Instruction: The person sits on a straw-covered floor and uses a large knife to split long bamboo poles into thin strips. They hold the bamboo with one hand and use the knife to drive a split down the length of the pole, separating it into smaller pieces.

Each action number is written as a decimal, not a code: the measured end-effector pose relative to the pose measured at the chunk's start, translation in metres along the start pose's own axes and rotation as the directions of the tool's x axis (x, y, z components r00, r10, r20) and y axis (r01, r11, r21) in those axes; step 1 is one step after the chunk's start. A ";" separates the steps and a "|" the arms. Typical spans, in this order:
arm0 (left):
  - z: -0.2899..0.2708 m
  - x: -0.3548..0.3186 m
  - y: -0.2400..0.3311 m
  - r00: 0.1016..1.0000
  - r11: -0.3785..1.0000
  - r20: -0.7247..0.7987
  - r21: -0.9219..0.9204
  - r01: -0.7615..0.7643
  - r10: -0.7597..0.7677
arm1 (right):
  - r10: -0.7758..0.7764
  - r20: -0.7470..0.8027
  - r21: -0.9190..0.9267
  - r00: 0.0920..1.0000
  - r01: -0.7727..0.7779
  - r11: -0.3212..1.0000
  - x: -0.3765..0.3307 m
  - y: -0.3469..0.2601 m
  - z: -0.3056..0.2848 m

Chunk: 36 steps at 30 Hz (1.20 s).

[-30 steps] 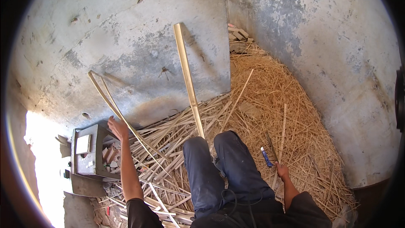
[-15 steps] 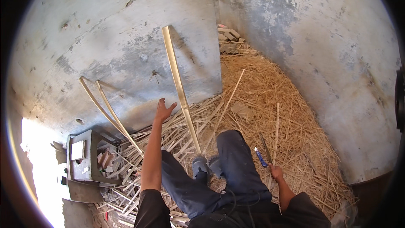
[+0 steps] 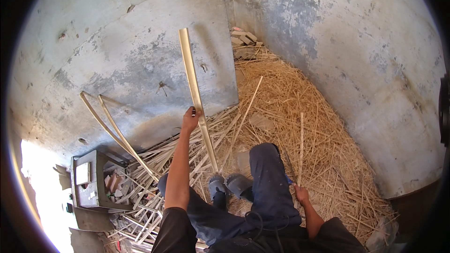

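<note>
A tall split bamboo strip (image 3: 191,68) stands nearly upright before the wall, its lower end near my shoes (image 3: 227,186). My left hand (image 3: 191,119) is closed round its middle, arm stretched forward. Low by my right leg, my right hand (image 3: 301,195) is closed on a knife with a long, thin dark blade (image 3: 290,165) pointing forward; its handle is hidden in the fingers. A bit of something blue (image 3: 289,181) shows beside that hand, mostly behind my knee.
Two bent bamboo strips (image 3: 111,126) lean on the left wall. Below stands a worn wooden cabinet (image 3: 96,178) with broken rubble in it. Loose strips (image 3: 154,159) and a heap of straw-like shavings (image 3: 323,154) cover the floor. Bricks (image 3: 244,37) lie in the far corner.
My left hand has gone from open beside the tall bamboo strip to closed round it. The right hand still holds the knife; the blue thing has slipped mostly behind my knee.
</note>
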<state>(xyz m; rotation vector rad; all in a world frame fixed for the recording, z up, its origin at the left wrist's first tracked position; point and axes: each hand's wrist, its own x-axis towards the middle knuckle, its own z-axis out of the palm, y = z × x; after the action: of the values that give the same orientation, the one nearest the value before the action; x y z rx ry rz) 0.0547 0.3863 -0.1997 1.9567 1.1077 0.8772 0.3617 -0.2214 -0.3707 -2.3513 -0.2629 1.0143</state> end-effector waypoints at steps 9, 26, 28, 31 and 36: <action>-0.017 -0.035 0.114 0.983 0.984 -0.039 0.013 -0.180 0.181 | -0.083 -0.019 -0.034 0.996 0.083 0.996 -0.002 0.015 0.004; -0.114 -0.059 0.294 0.860 0.827 -0.404 -0.329 -0.455 0.312 | -0.185 -0.060 0.229 0.981 0.194 0.954 -0.024 0.018 0.007; -0.121 -0.068 0.302 0.884 0.844 -0.394 -0.358 -0.400 0.251 | -0.235 -0.101 0.235 0.967 0.252 0.939 -0.022 0.020 0.010; -0.126 -0.078 0.301 0.900 0.846 -0.382 -0.390 -0.364 0.211 | -0.313 -0.169 0.227 0.935 0.346 0.910 -0.017 0.006 0.012; -0.119 -0.092 0.296 0.933 0.770 -0.344 -0.565 -0.295 0.105 | -0.464 -0.319 0.102 0.826 0.516 0.850 0.012 -0.004 0.013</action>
<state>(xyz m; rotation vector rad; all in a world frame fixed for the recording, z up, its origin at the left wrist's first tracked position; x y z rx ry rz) 0.0413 0.2218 0.0883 1.4318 0.6376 1.4763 0.3605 -0.2080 -0.3826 -2.0618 -0.6020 0.4225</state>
